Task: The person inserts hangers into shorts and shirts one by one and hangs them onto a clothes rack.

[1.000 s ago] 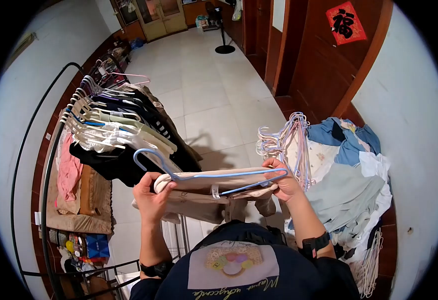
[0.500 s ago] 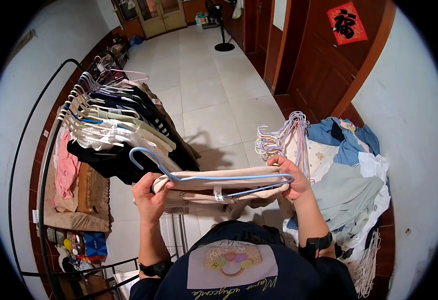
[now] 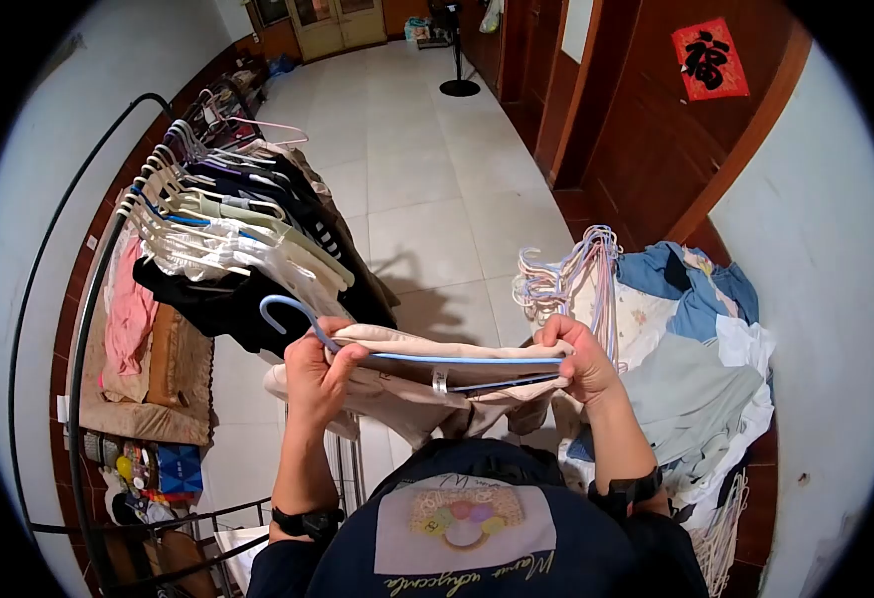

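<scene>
A blue clothes hanger [image 3: 457, 358] lies along the top of a beige garment [image 3: 397, 391] with a small white label, held in front of my body. My left hand [image 3: 323, 377] is closed on the hanger near its hook, gripping the garment's edge too. At the other end, my right hand [image 3: 580, 367] pinches the garment together with the hanger's end, thumb and fingers pressed together. The hook sticks up and out beyond my left hand. The garment sags below the hanger, partly hidden behind my torso.
On my left, a black clothes rack [image 3: 86, 329] carries several garments on hangers [image 3: 173, 184]. To the right, bunched empty hangers [image 3: 596, 264] lie beside piled clothes [image 3: 696, 384]. A cushioned seat [image 3: 182, 384] stands beyond the rack; a fan [image 3: 459, 88] stands farther back.
My left hand has turned and moved slightly right, its thumb now along the hanger. The right hand has shifted slightly down. More of the garment hangs below, and the view has tilted a little.
</scene>
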`<act>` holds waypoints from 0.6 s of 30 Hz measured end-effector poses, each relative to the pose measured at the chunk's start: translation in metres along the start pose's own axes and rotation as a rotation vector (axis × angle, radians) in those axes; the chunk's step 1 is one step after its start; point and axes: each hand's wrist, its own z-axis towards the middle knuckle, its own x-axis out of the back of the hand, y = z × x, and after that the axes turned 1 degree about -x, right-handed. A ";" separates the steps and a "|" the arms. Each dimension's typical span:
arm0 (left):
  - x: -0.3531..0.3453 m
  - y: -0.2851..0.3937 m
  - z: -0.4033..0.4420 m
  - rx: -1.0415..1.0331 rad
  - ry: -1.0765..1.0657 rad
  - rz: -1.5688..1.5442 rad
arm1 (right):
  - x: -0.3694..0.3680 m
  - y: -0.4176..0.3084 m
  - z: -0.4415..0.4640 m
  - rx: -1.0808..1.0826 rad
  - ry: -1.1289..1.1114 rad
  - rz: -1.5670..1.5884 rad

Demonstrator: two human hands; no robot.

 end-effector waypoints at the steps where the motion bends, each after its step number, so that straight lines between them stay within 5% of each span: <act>1: -0.002 0.005 0.001 0.035 -0.039 -0.018 | 0.002 -0.001 -0.001 0.021 0.094 -0.152; 3: -0.005 0.010 0.000 0.062 -0.037 -0.054 | -0.005 -0.009 0.000 -0.018 0.176 -0.249; 6: -0.007 0.014 0.001 0.073 -0.095 0.056 | -0.002 -0.015 0.007 0.086 0.278 -0.877; 14: -0.010 -0.005 -0.003 -0.065 -0.071 0.362 | -0.008 -0.030 0.008 0.017 0.288 -0.711; 18: -0.020 0.003 -0.004 -0.003 0.020 0.315 | -0.023 -0.011 0.019 0.233 0.390 -0.925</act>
